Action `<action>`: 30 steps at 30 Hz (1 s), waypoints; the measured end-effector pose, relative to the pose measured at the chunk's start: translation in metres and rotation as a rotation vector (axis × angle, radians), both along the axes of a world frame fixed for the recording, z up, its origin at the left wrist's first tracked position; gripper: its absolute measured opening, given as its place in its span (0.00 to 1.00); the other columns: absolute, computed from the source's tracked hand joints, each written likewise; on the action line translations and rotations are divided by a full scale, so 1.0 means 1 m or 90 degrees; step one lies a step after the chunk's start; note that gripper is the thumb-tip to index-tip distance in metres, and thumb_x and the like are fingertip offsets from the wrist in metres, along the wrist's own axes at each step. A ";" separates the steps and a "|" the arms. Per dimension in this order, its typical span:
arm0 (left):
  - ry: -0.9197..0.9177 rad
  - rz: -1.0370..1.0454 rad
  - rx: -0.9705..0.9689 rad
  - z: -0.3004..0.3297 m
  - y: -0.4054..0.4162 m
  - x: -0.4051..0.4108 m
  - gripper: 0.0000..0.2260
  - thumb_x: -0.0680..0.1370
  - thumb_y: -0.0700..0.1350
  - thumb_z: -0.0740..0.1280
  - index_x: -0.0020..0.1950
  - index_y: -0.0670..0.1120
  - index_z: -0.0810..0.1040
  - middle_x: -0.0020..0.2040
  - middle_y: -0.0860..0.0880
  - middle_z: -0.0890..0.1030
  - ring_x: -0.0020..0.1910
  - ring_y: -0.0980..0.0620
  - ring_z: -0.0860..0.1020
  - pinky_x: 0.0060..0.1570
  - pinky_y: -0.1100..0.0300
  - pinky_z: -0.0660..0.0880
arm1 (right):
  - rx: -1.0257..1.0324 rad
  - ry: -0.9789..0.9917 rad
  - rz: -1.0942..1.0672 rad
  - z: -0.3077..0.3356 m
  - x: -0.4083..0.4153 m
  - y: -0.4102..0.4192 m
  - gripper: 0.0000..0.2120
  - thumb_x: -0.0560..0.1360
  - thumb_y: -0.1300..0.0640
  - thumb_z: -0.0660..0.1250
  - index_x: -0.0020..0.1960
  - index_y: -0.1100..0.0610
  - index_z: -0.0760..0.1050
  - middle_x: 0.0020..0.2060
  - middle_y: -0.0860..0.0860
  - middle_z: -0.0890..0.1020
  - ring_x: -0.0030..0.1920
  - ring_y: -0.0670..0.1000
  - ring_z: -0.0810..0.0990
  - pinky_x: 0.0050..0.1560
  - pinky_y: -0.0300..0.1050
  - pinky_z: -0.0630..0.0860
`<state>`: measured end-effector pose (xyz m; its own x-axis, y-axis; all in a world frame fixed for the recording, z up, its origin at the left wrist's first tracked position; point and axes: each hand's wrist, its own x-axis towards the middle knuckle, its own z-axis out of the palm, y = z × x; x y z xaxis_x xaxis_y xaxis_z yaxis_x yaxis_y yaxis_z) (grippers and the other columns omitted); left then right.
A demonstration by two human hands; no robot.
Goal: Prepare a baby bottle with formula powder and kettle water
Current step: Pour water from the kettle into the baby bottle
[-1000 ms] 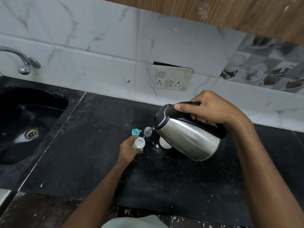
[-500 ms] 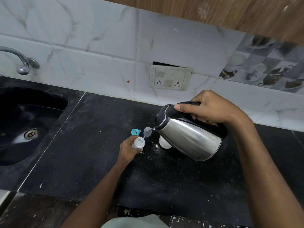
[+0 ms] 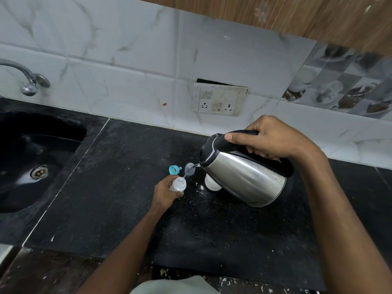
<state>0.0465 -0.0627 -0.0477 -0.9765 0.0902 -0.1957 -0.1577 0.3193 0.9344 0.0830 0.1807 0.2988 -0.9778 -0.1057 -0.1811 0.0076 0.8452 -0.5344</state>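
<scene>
My left hand (image 3: 165,193) grips a small clear baby bottle (image 3: 179,183) standing upright on the black counter. My right hand (image 3: 269,139) holds the black handle of a steel kettle (image 3: 244,176), tilted with its spout to the left. A thin stream of water runs from the spout into the bottle's open mouth. Just behind the bottle lie a blue screw ring (image 3: 173,169) and a clear cap (image 3: 189,169). A white container (image 3: 212,184), mostly hidden by the kettle, stands beneath it. White powder specks (image 3: 199,187) are scattered beside the bottle.
A black sink (image 3: 40,158) with a metal drain lies at the left, under a chrome tap (image 3: 27,80). A white switch and socket plate (image 3: 219,98) is on the tiled wall behind the kettle. The counter's front edge (image 3: 148,264) runs near my body.
The hands, kettle and bottle hold the same pose while water keeps running into the bottle.
</scene>
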 end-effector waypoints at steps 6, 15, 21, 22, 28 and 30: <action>-0.007 0.000 0.004 0.000 0.001 0.000 0.24 0.67 0.33 0.81 0.60 0.49 0.82 0.54 0.53 0.86 0.54 0.56 0.83 0.50 0.70 0.75 | -0.001 0.000 0.001 0.000 0.000 0.000 0.34 0.73 0.30 0.71 0.34 0.64 0.78 0.24 0.57 0.76 0.23 0.53 0.72 0.23 0.41 0.68; -0.001 -0.012 -0.003 0.003 0.004 -0.004 0.25 0.68 0.34 0.81 0.61 0.50 0.81 0.57 0.53 0.84 0.57 0.53 0.81 0.51 0.70 0.73 | -0.001 -0.007 0.003 0.000 -0.001 -0.002 0.35 0.72 0.30 0.71 0.34 0.65 0.77 0.22 0.55 0.74 0.23 0.53 0.71 0.25 0.43 0.69; -0.004 -0.009 -0.004 0.005 0.006 -0.005 0.25 0.68 0.34 0.81 0.61 0.50 0.81 0.57 0.53 0.84 0.58 0.52 0.81 0.50 0.72 0.72 | 0.005 -0.008 -0.004 0.001 -0.002 -0.002 0.36 0.72 0.28 0.71 0.34 0.64 0.77 0.23 0.55 0.75 0.23 0.53 0.72 0.26 0.44 0.70; -0.004 -0.008 -0.004 0.004 0.006 -0.005 0.25 0.68 0.34 0.81 0.61 0.49 0.81 0.57 0.53 0.84 0.58 0.51 0.81 0.50 0.72 0.72 | 0.005 -0.008 -0.006 0.002 -0.003 -0.002 0.36 0.71 0.28 0.71 0.33 0.64 0.77 0.23 0.55 0.75 0.23 0.53 0.72 0.26 0.44 0.70; -0.010 -0.009 -0.009 0.005 0.006 -0.005 0.25 0.68 0.34 0.81 0.63 0.48 0.81 0.58 0.53 0.83 0.59 0.51 0.81 0.50 0.72 0.72 | 0.011 -0.008 -0.008 0.002 -0.003 -0.001 0.35 0.71 0.28 0.71 0.33 0.63 0.77 0.23 0.55 0.75 0.23 0.53 0.72 0.26 0.44 0.71; -0.013 -0.009 -0.006 0.004 0.007 -0.006 0.25 0.68 0.34 0.81 0.62 0.48 0.81 0.58 0.52 0.84 0.59 0.51 0.81 0.51 0.72 0.72 | 0.015 -0.008 -0.008 0.002 -0.004 -0.001 0.35 0.71 0.28 0.71 0.33 0.63 0.77 0.23 0.56 0.76 0.23 0.52 0.72 0.26 0.44 0.71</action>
<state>0.0405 -0.0562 -0.0433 -0.9711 0.1014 -0.2162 -0.1722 0.3299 0.9282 0.0794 0.1796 0.3005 -0.9765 -0.0894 -0.1960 0.0247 0.8573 -0.5142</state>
